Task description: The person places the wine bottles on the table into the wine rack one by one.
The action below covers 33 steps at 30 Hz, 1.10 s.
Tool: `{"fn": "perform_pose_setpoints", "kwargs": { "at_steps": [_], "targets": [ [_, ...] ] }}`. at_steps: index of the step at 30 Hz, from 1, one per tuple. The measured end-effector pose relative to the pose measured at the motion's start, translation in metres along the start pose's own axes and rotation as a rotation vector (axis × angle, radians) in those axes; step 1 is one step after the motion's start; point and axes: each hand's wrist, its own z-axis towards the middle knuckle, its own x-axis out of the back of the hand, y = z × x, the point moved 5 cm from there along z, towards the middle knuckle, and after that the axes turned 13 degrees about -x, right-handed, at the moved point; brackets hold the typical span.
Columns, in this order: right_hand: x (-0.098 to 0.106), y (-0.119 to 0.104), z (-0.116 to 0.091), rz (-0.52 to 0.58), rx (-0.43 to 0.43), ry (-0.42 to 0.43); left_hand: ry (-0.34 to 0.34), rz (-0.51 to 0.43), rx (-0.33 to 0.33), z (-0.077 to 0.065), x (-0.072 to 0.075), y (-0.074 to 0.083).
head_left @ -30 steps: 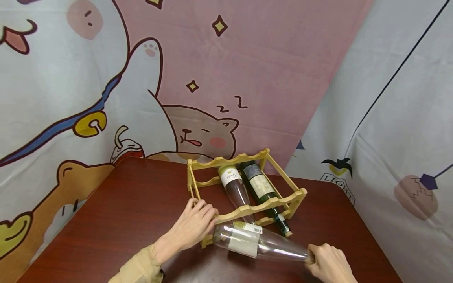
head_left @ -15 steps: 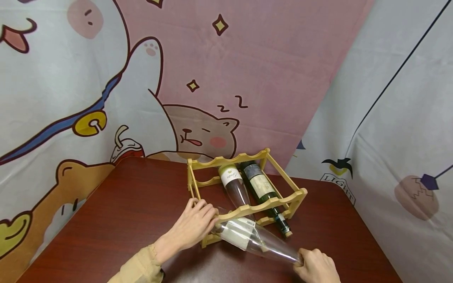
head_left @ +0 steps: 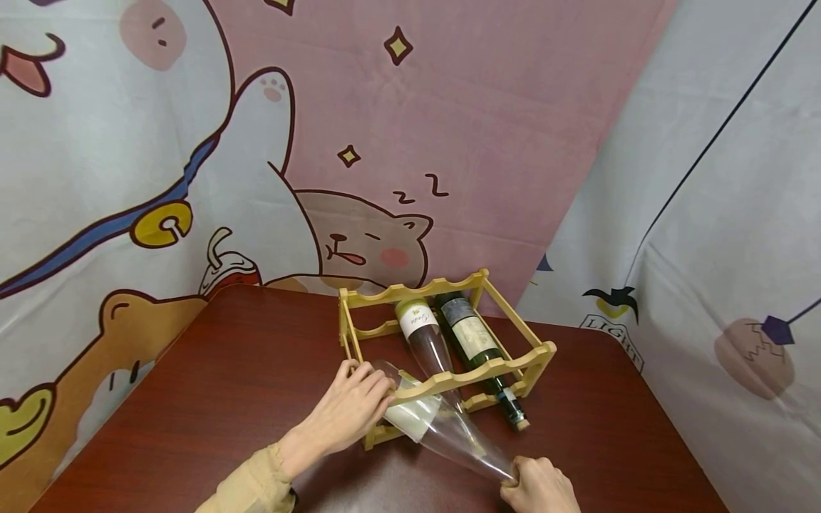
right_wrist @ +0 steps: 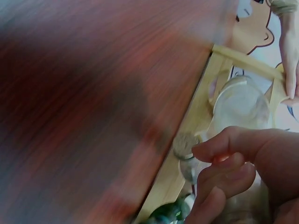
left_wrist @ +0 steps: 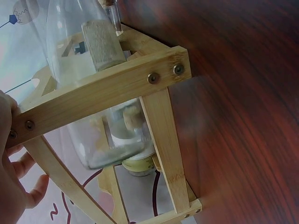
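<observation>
In the head view, my right hand grips the neck of a clear glass wine bottle with a pale label. This bottle slants beneath the upper front rail of a wooden wine rack, its base inside the rack's left part. The left wrist view shows that base behind the end bars. My left hand holds the rack's upper front left corner. Another clear bottle and a dark green bottle lie in the rack, necks toward me. The right wrist view shows a cork near my right fingers.
The rack stands on a reddish-brown wooden table. Behind it hangs a cartoon-printed cloth, close to the rack's rear rail. The green bottle's corked neck sticks out past the rack's front.
My right hand has moved left with the clear bottle and turned it more lengthwise. The bottle's base has gone from in front of the rack to beneath its upper front rail. My left hand stays put.
</observation>
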Motion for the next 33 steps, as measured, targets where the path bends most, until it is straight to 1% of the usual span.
{"fn": "perform_pose_setpoints", "kwargs": {
  "at_steps": [6, 10, 12, 16, 18, 26, 29, 33],
  "targets": [
    [-0.006, -0.013, -0.002, 0.034, -0.001, 0.006, -0.015, 0.016, 0.007, 0.0, 0.0, 0.0],
    [-0.01, -0.02, -0.001, 0.065, 0.009, 0.014, 0.009, 0.035, -0.007, -0.001, 0.0, 0.0],
    [-0.012, -0.023, 0.0, 0.08, 0.004, 0.007, 0.016, 0.044, -0.014, -0.001, 0.0, 0.001],
    [-0.015, -0.031, 0.001, 0.135, -0.001, -0.018, 0.008, 0.035, -0.01, 0.0, -0.001, 0.001],
    [-0.016, -0.035, 0.002, 0.169, 0.011, -0.033, 0.002, 0.022, -0.003, 0.0, -0.001, 0.0],
    [-0.022, -0.054, 0.003, 0.272, 0.117, -0.086, 0.001, 0.013, 0.005, 0.0, 0.0, 0.0],
    [-0.024, -0.061, 0.002, 0.307, 0.131, -0.108, -0.003, 0.012, 0.007, -0.001, 0.0, 0.0],
    [-0.028, -0.072, 0.001, 0.372, 0.141, -0.166, -0.018, 0.012, 0.01, -0.001, 0.0, 0.0]
  ]
}}
